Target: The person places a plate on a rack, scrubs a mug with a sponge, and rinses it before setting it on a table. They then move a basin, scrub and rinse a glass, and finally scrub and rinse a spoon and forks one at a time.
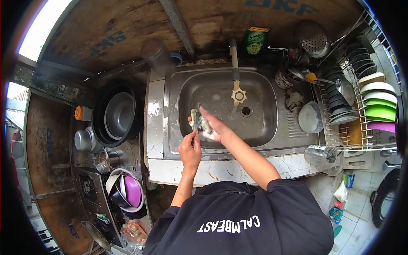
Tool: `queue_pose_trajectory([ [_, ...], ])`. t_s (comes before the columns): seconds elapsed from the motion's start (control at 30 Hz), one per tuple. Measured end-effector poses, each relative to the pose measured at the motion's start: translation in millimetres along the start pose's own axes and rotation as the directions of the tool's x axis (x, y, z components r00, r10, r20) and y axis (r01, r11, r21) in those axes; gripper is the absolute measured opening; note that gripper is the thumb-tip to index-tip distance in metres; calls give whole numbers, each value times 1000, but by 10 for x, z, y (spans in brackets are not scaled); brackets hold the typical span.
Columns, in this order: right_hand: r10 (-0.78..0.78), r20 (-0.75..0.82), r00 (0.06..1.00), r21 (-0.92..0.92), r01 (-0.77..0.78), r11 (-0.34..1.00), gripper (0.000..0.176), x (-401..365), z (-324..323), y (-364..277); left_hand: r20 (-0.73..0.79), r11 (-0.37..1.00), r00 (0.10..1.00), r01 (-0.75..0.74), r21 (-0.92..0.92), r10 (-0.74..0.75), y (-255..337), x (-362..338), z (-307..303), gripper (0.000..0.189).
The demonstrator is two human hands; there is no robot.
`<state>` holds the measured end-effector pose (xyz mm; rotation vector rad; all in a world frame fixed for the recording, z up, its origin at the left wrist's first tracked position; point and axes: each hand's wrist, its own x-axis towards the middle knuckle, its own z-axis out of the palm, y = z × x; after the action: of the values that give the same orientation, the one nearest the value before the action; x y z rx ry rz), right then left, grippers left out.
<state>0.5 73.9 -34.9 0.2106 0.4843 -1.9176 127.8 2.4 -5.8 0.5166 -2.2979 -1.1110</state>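
Note:
Over the sink (187,91), my right hand (215,126) is closed around a foamy, yellowish-green sponge (194,115). White suds cover its palm and fingers. My left hand (190,146) pinches the lower end of a thin metal utensil (199,111), which points up across the sponge. Its kind is hard to make out, as the sponge and fingers hide part of it. To the right of my hands, a faucet (238,95) with a cream knob hangs over the basin, with what looks like water below it, near the drain (246,111).
At right stands a dish rack (357,123) with bowls and plates. A clear plastic tub (310,117) rests on the drainboard. A green soap pouch (256,40) hangs behind the sink. At left are a large black basin (98,112), a stove (87,187) and a tub of dishes (141,202).

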Motion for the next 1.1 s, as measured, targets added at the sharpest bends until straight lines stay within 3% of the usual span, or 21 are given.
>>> queue_pose_trajectory([
  [0.07, -67, -78, 995, -71, 61, 996, 23, -61, 62, 47, 114, 982, 976, 186, -18, -183, 32, -9, 105, 13],
  [0.1, -107, -107, 989, -168, 88, 982, 22, -49, 31, 18, 219, 919, 923, 356, -169, -317, 198, 40, 86, 16],
  [0.13, -148, -129, 980, -269, 109, 957, 21, -29, 6, -34, 227, 920, 923, 351, -174, -309, 178, 82, 122, 16],
  [0.23, -227, -168, 959, -371, 152, 916, 23, -32, -32, -230, 0, 833, 924, 346, -431, -383, 32, 352, 140, 26],
  [0.3, -273, -137, 952, -580, 147, 801, 25, -67, 50, -316, 106, 780, 869, 483, -397, -484, 13, 804, 172, 27],
  [0.33, -266, -137, 954, -580, 141, 802, 25, -82, 96, -342, 352, 600, 773, 633, -489, -528, 113, 1027, 125, 24],
  [0.4, -148, -109, 983, -719, 25, 695, 25, -73, 171, -463, 587, 505, 689, 719, -478, -425, -217, 1286, 264, 19],
  [0.5, -221, -34, 975, -778, 113, 618, 26, -100, 69, -515, 528, 576, 756, 646, -501, -387, -415, 1445, 399, 18],
  [0.53, -251, 25, 968, -800, 170, 575, 26, -159, 53, -505, 446, 527, 789, 614, -588, -422, -354, 1534, 333, 14],
  [0.57, -195, -17, 981, -867, 83, 491, 25, -234, 31, -529, 377, 492, 801, 588, -642, -466, -299, 1685, 254, 13],
  [0.6, -192, -22, 981, -865, 78, 496, 25, -257, 9, -523, 302, 457, 801, 557, -693, -518, -306, 1754, 196, 14],
  [0.67, -156, -106, 982, -976, -72, 208, 27, -264, -7, -553, 312, 475, 794, 574, -667, -522, -339, 1710, 219, 14],
  [0.7, -161, -105, 981, -975, -70, 209, 27, -229, -41, -565, 328, 499, 792, 588, -637, -515, -326, 1715, 238, 13],
  [0.8, -220, 14, 975, -997, -3, -75, 40, -172, -185, -513, 329, 510, 784, 601, -616, -527, -308, 1610, 247, 14],
  [0.87, -241, -13, 970, -994, -39, -100, 40, -217, -227, -457, 337, 478, 762, 622, -620, -553, -448, 1570, 209, 13],
  [0.97, -274, -19, 962, -990, -55, -127, 40, -357, -267, -344, 376, 290, 711, 625, -725, -594, -637, 1618, 75, 12],
  [1.07, -357, -30, 934, -986, -86, -141, 40, -781, -351, -341, 341, 281, 722, 592, -756, -602, -712, 1599, 41, 14],
  [1.1, -369, -87, 925, -989, -126, -82, 40, -936, -419, -370, 372, 293, 716, 620, -728, -591, -785, 1550, 70, 14],
])
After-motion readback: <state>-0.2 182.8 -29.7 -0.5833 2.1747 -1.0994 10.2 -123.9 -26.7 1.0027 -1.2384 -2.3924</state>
